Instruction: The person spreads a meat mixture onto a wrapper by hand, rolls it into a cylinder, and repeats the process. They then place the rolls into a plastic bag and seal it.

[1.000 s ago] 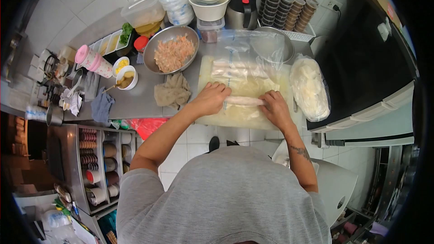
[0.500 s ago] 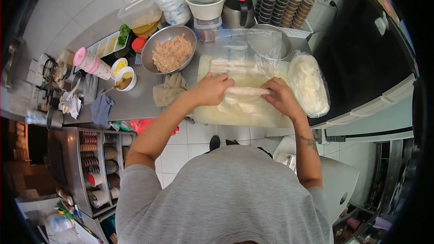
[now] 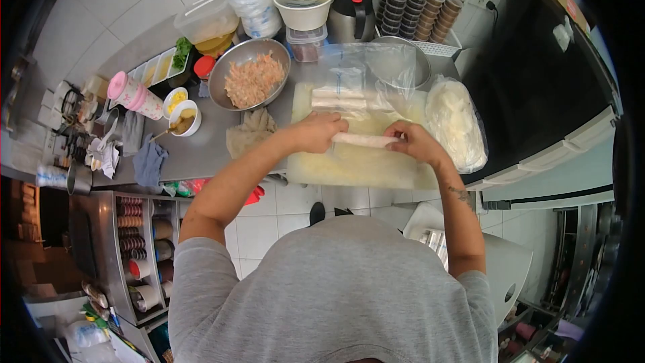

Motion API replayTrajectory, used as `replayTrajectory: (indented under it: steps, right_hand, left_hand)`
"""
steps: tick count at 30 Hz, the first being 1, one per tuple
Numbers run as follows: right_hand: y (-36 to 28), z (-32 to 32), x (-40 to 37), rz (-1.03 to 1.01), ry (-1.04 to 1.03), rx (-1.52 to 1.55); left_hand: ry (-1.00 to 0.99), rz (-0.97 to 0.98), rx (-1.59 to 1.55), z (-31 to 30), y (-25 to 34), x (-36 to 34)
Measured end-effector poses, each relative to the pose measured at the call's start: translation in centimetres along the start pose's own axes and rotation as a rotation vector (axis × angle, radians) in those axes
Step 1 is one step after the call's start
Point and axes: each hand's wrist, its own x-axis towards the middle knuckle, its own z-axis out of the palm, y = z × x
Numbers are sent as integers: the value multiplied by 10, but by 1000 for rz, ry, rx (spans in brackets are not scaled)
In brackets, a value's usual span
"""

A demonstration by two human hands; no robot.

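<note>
A long, pale filled roll (image 3: 365, 140) lies crosswise above the pale yellow cutting board (image 3: 363, 176). My left hand (image 3: 320, 132) has its fingers closed on the roll's left end. At the other end, my right hand (image 3: 412, 141) pinches the roll between thumb and fingers. Behind it, a few finished-looking rolls (image 3: 338, 99) lie side by side at the back of the board, partly under a clear plastic bag (image 3: 393, 70). To the right of the board sits a plastic-wrapped stack of pale wrappers (image 3: 457, 128).
Left of the board stand a metal bowl (image 3: 218, 87) of pinkish shredded filling and a crumpled beige cloth (image 3: 250, 133). Farther left is a white cup (image 3: 185, 121) with brown paste. Behind are stacked white tubs (image 3: 304, 10), a steel jug (image 3: 352, 17) and lidded sauce cups (image 3: 420, 10).
The roll and both hands have shifted slightly toward me. The loose sheet on the board in front of the roll no longer shows. My right fingers have changed position on the roll's end.
</note>
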Motion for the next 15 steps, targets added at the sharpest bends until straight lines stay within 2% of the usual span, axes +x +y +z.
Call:
replayTrajectory:
  steps: [3, 7, 10, 13, 15]
  right_hand:
    - [16, 18, -9, -76, 55, -162]
    - [22, 15, -18, -25, 159, -94]
    - [24, 11, -23, 59, 156, -64]
    - [20, 22, -24, -175, 369, -361]
    - [10, 39, -17, -297, 377, -416]
  left_hand:
    - [-10, -25, 36, 10, 6, -7]
    - [33, -100, 30, 14, 2, -18]
    - [139, -112, -4, 24, -10, -28]
    - [237, -106, -83, 34, -11, -38]
    - [317, -115, -55, 39, -9, -43]
